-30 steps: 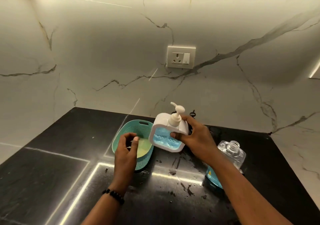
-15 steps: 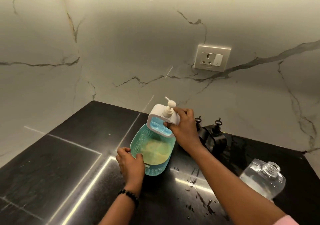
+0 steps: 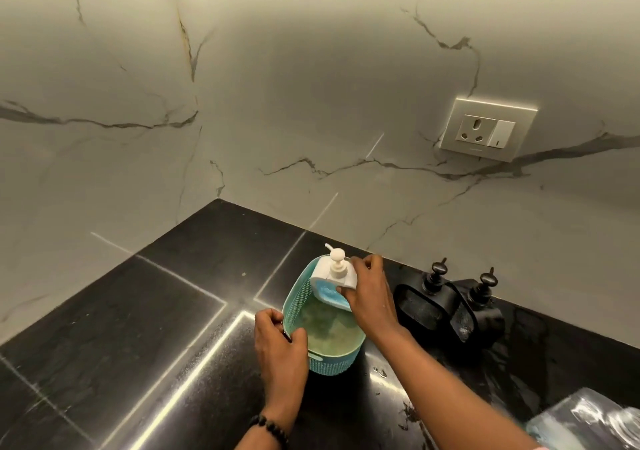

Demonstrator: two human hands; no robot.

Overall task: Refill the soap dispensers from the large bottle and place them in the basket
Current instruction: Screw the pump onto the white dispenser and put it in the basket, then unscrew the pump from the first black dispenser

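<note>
A white soap dispenser (image 3: pixel 332 276) with a pump top and blue soap inside sits at the far end of the teal basket (image 3: pixel 294 304), tilted toward me. My right hand (image 3: pixel 369 297) grips its right side. My left hand (image 3: pixel 277 339) holds the basket's near left rim. Two black dispensers (image 3: pixel 419 306) (image 3: pixel 479 314) stand on the counter right of the basket. The large clear bottle (image 3: pixel 588 418), uncapped earlier, shows only partly at the bottom right corner.
The black stone counter (image 3: pixel 138 328) has wet spots near the basket. The marble wall (image 3: pixel 311 103) rises right behind the basket, with a socket plate (image 3: pixel 486 129) at the upper right. Open counter lies to the left.
My right hand carried the white dispenser left and down into the basket's far end. My left hand shifted onto the basket's near rim. The view swung left.
</note>
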